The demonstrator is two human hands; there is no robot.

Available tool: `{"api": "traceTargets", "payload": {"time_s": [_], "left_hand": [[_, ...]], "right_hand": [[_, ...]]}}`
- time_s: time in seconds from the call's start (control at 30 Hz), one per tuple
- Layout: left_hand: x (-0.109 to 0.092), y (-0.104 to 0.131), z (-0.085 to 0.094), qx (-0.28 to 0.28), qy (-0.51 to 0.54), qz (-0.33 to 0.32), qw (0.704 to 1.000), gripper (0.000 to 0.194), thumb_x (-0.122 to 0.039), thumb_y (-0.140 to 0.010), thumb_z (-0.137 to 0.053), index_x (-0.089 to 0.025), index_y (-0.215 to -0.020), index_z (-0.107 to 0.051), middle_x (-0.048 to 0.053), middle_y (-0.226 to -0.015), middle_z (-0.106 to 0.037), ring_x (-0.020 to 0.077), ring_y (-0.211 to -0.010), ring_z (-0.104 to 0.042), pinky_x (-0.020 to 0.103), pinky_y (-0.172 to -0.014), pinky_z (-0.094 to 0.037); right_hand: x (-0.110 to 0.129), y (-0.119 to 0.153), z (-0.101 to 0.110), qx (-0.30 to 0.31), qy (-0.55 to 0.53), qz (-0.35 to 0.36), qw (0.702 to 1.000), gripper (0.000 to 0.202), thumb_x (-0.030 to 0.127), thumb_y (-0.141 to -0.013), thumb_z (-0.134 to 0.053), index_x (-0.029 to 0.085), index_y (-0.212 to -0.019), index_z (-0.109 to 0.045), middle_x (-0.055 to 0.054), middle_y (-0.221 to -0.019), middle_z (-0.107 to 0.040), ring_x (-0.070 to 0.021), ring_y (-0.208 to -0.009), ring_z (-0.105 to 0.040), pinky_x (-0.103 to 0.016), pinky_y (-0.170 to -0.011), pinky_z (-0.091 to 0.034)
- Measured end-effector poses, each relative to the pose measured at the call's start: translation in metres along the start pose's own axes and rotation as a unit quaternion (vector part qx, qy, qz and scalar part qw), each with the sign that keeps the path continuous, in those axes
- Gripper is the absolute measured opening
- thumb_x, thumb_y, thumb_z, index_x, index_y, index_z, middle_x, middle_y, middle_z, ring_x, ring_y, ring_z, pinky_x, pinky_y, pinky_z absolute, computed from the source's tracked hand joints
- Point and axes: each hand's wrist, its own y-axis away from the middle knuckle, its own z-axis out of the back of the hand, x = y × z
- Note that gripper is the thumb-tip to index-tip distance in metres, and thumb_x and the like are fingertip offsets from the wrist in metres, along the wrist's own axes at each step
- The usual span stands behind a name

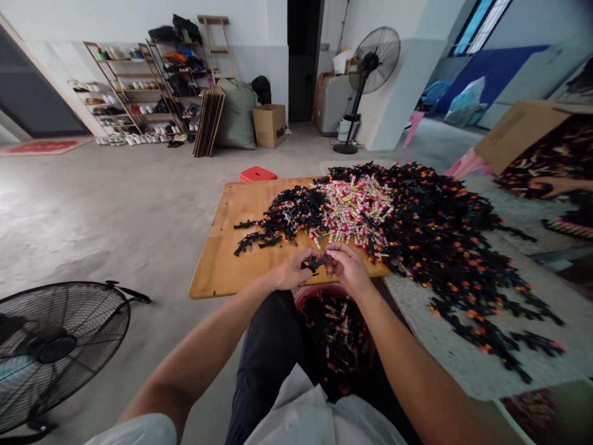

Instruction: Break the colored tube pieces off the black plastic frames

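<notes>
1. Currently holding one black toy gun [315, 263] on the lap side of the tube pile [359, 201], over the near edge of the wooden bench [217, 266].
2. Gripping it in the left hand [295, 270], with fingers clamped on the gun's body.
3. Pinching at the gun's other end with the right hand [346, 266], with fingers together around a small red bit; cannot tell whether loose or already attached.
4. Judging by contents, probably well under way: many black pieces and pink-and-white tubes mixed in the tub [302, 294], lower than the tube pile on the lap side; too dark to tell finished from unfinished.
5. Plainly much left: a big heap of toy guns [440, 216] right of the tube pile, spilling onto the grey bench [417, 327], and a smaller cluster [301, 207] left of it.
6. Also plentiful in tubes, judging by the pile itself.
</notes>
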Motion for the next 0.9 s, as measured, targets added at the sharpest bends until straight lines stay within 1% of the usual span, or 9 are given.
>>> {"api": "traceTargets", "payload": {"time_s": [0.07,0.13,0.2,0.27,0.37,0.47,0.6,0.7,0.9], "left_hand": [[-0.004,0.0,-0.003,-0.025,-0.046,-0.045,0.998,0.038,-0.023,-0.085,-0.064,-0.017,-0.121,-0.069,0.007,-0.112,-0.074,0.0202,-0.098,-0.069,0.031,-0.088,-0.056],[-0.009,0.0,-0.005,-0.037,-0.071,-0.06,0.995,0.035,-0.034,-0.088,-0.071,-0.017,-0.119,-0.073,0.009,-0.116,-0.075,0.0226,-0.106,-0.068,0.032,-0.093,-0.054],[-0.012,0.0,-0.007,-0.054,-0.086,-0.051,0.994,0.037,-0.043,-0.087,-0.077,-0.016,-0.113,-0.076,0.009,-0.111,-0.077,0.0225,-0.103,-0.07,0.029,-0.09,-0.054],[-0.013,0.0,-0.008,-0.066,-0.095,-0.037,0.993,0.037,-0.046,-0.086,-0.079,-0.017,-0.108,-0.079,0.008,-0.105,-0.078,0.0216,-0.099,-0.071,0.027,-0.085,-0.054],[-0.013,0.001,-0.008,-0.062,-0.106,-0.024,0.992,0.033,-0.045,-0.089,-0.075,-0.019,-0.108,-0.081,0.005,-0.099,-0.08,0.0202,-0.093,-0.073,0.025,-0.08,-0.054],[-0.014,0.003,-0.008,-0.057,-0.106,-0.032,0.992,0.032,-0.042,-0.093,-0.07,-0.017,-0.109,-0.082,0.005,-0.096,-0.081,0.0191,-0.087,-0.073,0.024,-0.077,-0.053],[-0.015,0.005,-0.006,-0.037,-0.106,-0.04,0.993,0.034,-0.041,-0.095,-0.067,-0.016,-0.112,-0.081,0.005,-0.096,-0.081,0.0184,-0.083,-0.073,0.024,-0.074,-0.053],[-0.016,0.004,-0.005,-0.045,-0.117,-0.042,0.991,0.036,-0.043,-0.096,-0.066,-0.016,-0.113,-0.081,0.005,-0.096,-0.081,0.0187,-0.083,-0.073,0.024,-0.073,-0.052],[-0.017,0.005,-0.005,-0.046,-0.144,-0.045,0.987,0.034,-0.043,-0.095,-0.066,-0.018,-0.112,-0.081,0.005,-0.098,-0.081,0.0188,-0.084,-0.073,0.023,-0.072,-0.051]], "right_hand": [[0.001,0.004,0.002,0.009,-0.007,0.002,1.0,0.029,0.041,-0.075,-0.078,0.022,-0.092,-0.063,0.006,-0.066,-0.059,-0.0101,-0.05,-0.051,-0.023,-0.047,-0.045],[0.002,0.009,0.005,0.025,0.003,0.008,1.0,0.029,0.043,-0.078,-0.078,0.022,-0.093,-0.064,0.007,-0.062,-0.058,-0.0104,-0.048,-0.051,-0.023,-0.047,-0.046],[0.001,0.013,0.009,0.042,0.026,0.01,0.999,0.029,0.045,-0.081,-0.077,0.023,-0.096,-0.064,0.007,-0.061,-0.058,-0.0113,-0.049,-0.054,-0.024,-0.048,-0.047],[-0.001,0.015,0.013,0.051,0.047,0.008,0.998,0.032,0.048,-0.083,-0.076,0.023,-0.099,-0.065,0.006,-0.064,-0.061,-0.0122,-0.051,-0.056,-0.025,-0.051,-0.05],[-0.005,0.018,0.019,0.057,0.07,0.001,0.996,0.036,0.05,-0.082,-0.076,0.023,-0.103,-0.065,0.005,-0.069,-0.062,-0.0131,-0.055,-0.06,-0.026,-0.054,-0.053],[-0.005,0.02,0.022,0.063,0.079,0.0,0.995,0.036,0.05,-0.083,-0.076,0.024,-0.106,-0.065,0.005,-0.071,-0.063,-0.0135,-0.058,-0.06,-0.027,-0.056,-0.054],[0.0,0.024,0.021,0.063,0.116,0.039,0.991,0.033,0.049,-0.087,-0.075,0.023,-0.106,-0.067,0.004,-0.071,-0.064,-0.0142,-0.06,-0.061,-0.028,-0.06,-0.055],[0.004,0.026,0.019,0.051,0.152,0.07,0.985,0.03,0.047,-0.089,-0.073,0.022,-0.106,-0.068,0.003,-0.07,-0.063,-0.0147,-0.06,-0.061,-0.029,-0.061,-0.055],[0.005,0.03,0.018,0.048,0.225,0.092,0.969,0.022,0.042,-0.092,-0.068,0.024,-0.104,-0.07,-0.001,-0.08,-0.068,-0.0166,-0.064,-0.063,-0.029,-0.06,-0.052]]}}
